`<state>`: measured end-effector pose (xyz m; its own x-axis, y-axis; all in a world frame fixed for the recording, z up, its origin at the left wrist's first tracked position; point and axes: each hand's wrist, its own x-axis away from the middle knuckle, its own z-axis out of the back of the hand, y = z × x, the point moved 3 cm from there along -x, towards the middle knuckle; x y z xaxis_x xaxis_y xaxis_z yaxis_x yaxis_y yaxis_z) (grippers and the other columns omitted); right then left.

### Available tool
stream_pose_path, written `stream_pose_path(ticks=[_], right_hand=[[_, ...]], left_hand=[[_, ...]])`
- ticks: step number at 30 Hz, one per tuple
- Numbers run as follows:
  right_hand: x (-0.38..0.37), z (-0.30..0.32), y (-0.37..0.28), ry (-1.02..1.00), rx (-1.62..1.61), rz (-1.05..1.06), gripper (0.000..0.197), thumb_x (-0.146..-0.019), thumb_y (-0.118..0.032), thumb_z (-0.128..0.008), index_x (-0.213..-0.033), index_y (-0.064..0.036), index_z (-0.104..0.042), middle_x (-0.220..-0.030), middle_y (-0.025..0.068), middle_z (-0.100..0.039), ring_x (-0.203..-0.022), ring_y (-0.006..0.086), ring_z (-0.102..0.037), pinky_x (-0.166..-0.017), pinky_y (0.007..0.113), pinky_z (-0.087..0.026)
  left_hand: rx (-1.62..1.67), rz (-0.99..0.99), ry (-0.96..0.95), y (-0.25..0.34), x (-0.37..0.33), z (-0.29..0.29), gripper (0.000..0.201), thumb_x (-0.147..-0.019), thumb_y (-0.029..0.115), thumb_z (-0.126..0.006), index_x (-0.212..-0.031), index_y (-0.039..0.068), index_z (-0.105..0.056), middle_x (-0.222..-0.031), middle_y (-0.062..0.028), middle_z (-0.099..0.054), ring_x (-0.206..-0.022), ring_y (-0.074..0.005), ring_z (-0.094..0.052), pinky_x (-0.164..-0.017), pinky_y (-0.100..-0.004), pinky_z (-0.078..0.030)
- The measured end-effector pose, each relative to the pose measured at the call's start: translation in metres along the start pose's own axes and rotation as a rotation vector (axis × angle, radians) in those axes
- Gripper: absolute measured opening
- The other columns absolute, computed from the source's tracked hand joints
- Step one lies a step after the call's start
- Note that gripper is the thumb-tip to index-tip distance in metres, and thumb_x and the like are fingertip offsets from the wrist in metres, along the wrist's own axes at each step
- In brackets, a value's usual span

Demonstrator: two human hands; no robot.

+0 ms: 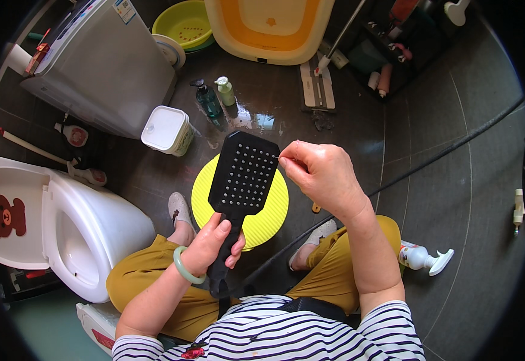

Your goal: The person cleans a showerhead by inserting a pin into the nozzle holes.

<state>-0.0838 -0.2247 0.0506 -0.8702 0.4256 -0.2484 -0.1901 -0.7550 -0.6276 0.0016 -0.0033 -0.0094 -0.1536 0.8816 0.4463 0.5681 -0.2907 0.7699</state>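
A black paddle hairbrush point(245, 171) with rows of pale-tipped bristles faces up in front of me. Its handle is wrapped by my left hand point(209, 245), which wears a pale green bangle point(188, 265) at the wrist. At the brush head's right edge, my right hand point(319, 171) has thumb and forefinger pinched together. Something thin may run from the pinch to the bristles, too fine to name. Below the brush lies a round yellow ribbed mat or stool top point(273, 212).
An open toilet point(76, 240) stands at left, with a washing machine point(103, 66) behind. A lidded white bucket point(167, 130), pump bottles point(207, 101) and a flat mop point(317, 87) are ahead. A dark hose point(443, 153) crosses at right, near a spray bottle point(416, 257).
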Motion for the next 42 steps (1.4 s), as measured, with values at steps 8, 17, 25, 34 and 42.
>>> stream_pose_path(ticks=[8,17,25,34,42], right_hand=[[0.000,-0.011,0.002,0.022,0.152,0.035,0.012,-0.088,-0.016,-0.064,-0.083,-0.0051,-0.065,-0.074,0.0117,-0.068,-0.068,0.0297,-0.067,-0.062,0.038,-0.053],[0.002,-0.034,0.000,0.038,0.199,0.020,0.011,-0.088,-0.015,-0.060,-0.081,-0.0061,-0.061,-0.068,0.0122,-0.066,-0.064,0.0304,-0.067,-0.059,0.040,-0.053],[-0.011,-0.014,0.049,-0.391,-0.524,-0.422,0.019,-0.090,-0.018,-0.063,-0.085,-0.0007,-0.067,-0.057,0.0011,-0.058,-0.050,0.0091,-0.056,-0.051,0.024,-0.044],[-0.002,-0.036,0.003,0.005,0.245,-0.036,0.017,-0.089,-0.020,-0.061,-0.080,-0.0054,-0.063,-0.071,0.0153,-0.066,-0.068,0.0349,-0.066,-0.062,0.043,-0.053],[-0.011,-0.027,0.047,-0.361,-0.650,-0.473,0.018,-0.093,-0.015,-0.062,-0.084,-0.0001,-0.065,-0.064,-0.0017,-0.059,-0.051,0.0063,-0.055,-0.046,0.022,-0.038]], left_hand=[[-0.167,-0.094,0.017,-0.007,-0.004,0.005,0.034,-0.103,0.039,-0.045,-0.118,0.010,-0.038,-0.074,-0.0089,-0.052,-0.053,-0.0161,-0.052,-0.052,-0.0276,-0.047],[-0.060,-0.044,0.065,-0.009,-0.007,0.006,0.032,-0.104,0.033,-0.041,-0.125,0.009,-0.037,-0.075,-0.0090,-0.051,-0.053,-0.0165,-0.051,-0.052,-0.0277,-0.047],[-0.327,-0.004,0.001,0.007,-0.007,0.004,0.031,-0.104,0.030,-0.040,-0.125,0.008,-0.038,-0.074,-0.0089,-0.051,-0.052,-0.0163,-0.050,-0.052,-0.0271,-0.046],[-0.067,0.094,0.092,-0.003,-0.008,0.005,0.028,-0.104,0.035,-0.042,-0.113,0.009,-0.038,-0.072,-0.0083,-0.050,-0.051,-0.0164,-0.050,-0.052,-0.0285,-0.048],[-0.225,-0.003,0.010,0.010,-0.008,0.002,0.027,-0.104,0.034,-0.041,-0.115,0.009,-0.039,-0.072,-0.0084,-0.050,-0.051,-0.0159,-0.049,-0.051,-0.0269,-0.046]])
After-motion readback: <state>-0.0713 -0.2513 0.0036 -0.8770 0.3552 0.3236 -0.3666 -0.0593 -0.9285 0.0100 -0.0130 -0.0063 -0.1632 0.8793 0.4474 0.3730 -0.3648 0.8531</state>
